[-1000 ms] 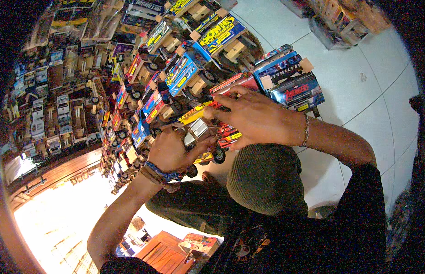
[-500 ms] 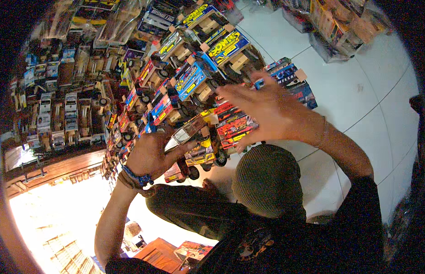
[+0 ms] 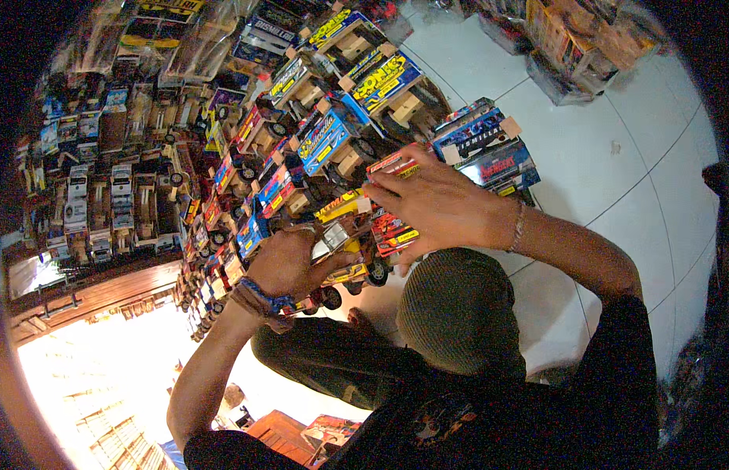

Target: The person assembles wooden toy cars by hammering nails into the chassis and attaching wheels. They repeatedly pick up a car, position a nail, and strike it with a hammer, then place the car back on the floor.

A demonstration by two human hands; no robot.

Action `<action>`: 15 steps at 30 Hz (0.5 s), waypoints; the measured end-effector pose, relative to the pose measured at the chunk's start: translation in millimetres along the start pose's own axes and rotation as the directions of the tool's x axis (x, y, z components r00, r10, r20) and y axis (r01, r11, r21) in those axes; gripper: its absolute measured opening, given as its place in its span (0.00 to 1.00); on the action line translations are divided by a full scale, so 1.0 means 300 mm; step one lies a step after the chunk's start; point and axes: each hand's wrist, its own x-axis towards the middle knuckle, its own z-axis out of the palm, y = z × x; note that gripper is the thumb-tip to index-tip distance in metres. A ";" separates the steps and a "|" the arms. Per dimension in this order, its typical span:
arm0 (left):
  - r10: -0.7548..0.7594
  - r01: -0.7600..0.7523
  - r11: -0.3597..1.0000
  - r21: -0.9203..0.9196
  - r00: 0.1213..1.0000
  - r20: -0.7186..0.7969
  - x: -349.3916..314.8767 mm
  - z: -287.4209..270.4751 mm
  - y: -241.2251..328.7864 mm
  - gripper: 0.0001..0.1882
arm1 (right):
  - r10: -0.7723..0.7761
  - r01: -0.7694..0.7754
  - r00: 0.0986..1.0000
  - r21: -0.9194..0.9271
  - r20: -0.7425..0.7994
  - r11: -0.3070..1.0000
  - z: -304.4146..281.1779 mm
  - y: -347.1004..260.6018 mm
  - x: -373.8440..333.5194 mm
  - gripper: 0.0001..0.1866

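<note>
My left hand (image 3: 280,266) is bent round the end of a wooden toy truck (image 3: 331,240) with a pale, shiny windshield, its thumb stretched along the near side. Most of that truck's far end is hidden by the fingers. To the right, my right hand (image 3: 439,204) lies over a red box-bodied toy truck (image 3: 389,235), fingers on its top and thumb at the near edge. Under the left thumb shows a yellow toy truck (image 3: 350,274) with black wheels. Just left of the right hand stands a blue toy truck (image 3: 327,142) with yellow lettering.
Tight rows of toy trucks (image 3: 122,200) fill the left. Beyond my right hand are dark blue box-bodied trucks (image 3: 501,171) on white floor tiles (image 3: 607,172). Wrapped toys (image 3: 572,47) stand at the upper right. A knit cap (image 3: 458,313) covers part of the near floor.
My right hand has come down and closed over the red truck, its blur gone. My left hand has shifted right, and the pale-windshield truck has shifted with it.
</note>
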 end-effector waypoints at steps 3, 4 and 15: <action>0.024 -0.024 1.000 -0.002 1.000 0.010 0.012 0.031 -0.011 0.37 | 0.006 -0.009 0.989 0.022 0.150 1.000 -0.007 -0.012 0.043 0.55; 0.022 -0.022 1.000 0.013 1.000 0.009 0.013 0.036 -0.013 0.38 | 0.007 -0.012 0.985 0.028 0.172 1.000 -0.008 -0.013 0.053 0.55; -0.035 0.038 0.999 -0.023 0.992 0.118 0.045 0.032 -0.008 0.30 | 0.022 -0.030 0.993 0.063 0.119 0.998 0.033 -0.014 0.051 0.49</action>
